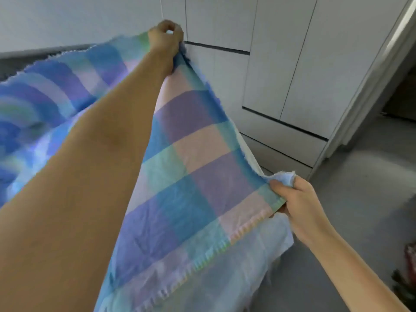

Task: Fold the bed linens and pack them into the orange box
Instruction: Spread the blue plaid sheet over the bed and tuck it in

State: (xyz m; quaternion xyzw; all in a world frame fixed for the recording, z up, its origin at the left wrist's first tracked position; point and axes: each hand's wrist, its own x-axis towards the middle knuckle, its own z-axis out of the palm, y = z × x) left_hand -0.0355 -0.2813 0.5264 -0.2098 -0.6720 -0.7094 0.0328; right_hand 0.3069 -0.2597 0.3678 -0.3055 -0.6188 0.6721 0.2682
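Sheets: one, checked blue, purple, pink and green fabric bed sheet (198,158), pulled taut between two hands. Left hand (167,36) fisted round far corner, raised high. Right hand (297,199) pinching near corner, lower. Left forearm (101,143) covering sheet's middle. White panelled wardrobe (281,64) behind, grey floor (360,188) at right.

White flat-fronted wardrobe doors (281,64) line the far side; a white door frame (373,86) stands right, over smooth grey floor (360,194).
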